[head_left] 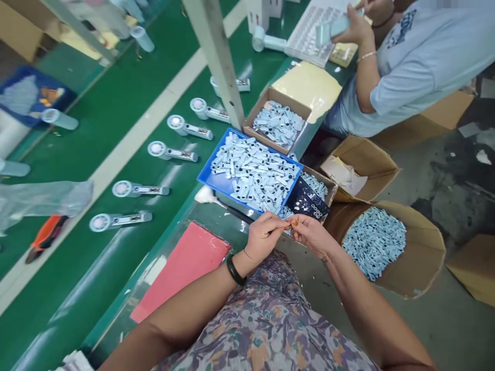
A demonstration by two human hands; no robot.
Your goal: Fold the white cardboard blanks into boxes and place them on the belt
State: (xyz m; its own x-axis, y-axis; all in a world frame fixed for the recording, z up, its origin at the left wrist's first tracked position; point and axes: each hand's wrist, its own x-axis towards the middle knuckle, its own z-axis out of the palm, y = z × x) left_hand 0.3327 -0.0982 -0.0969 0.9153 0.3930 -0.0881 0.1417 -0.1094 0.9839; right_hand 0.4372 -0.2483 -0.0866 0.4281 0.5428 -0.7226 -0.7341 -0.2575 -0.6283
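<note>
My left hand (266, 236) and my right hand (309, 234) meet fingertip to fingertip, just beyond the near corner of a blue tray (211, 186). Both are closed in a pinch around something too small to make out. Many light-blue plastic pieces (255, 167) fill most of the tray. A dark-handled brush (240, 212) with a white tip lies along the tray's near side. To the left, a red sheet (185, 268) rests on the bench edge. Under my hands and to the right of the tray stands a box with more pieces and a dark speckled bag (307, 200).
Handheld fans (120, 220) lie in a row on the green conveyor (96, 175). A metal post (218, 56) rises behind the tray, beside a cardboard box (305, 114) of pieces. Larger cartons (421, 247) stand at the right. A person (417, 67) works at the upper right.
</note>
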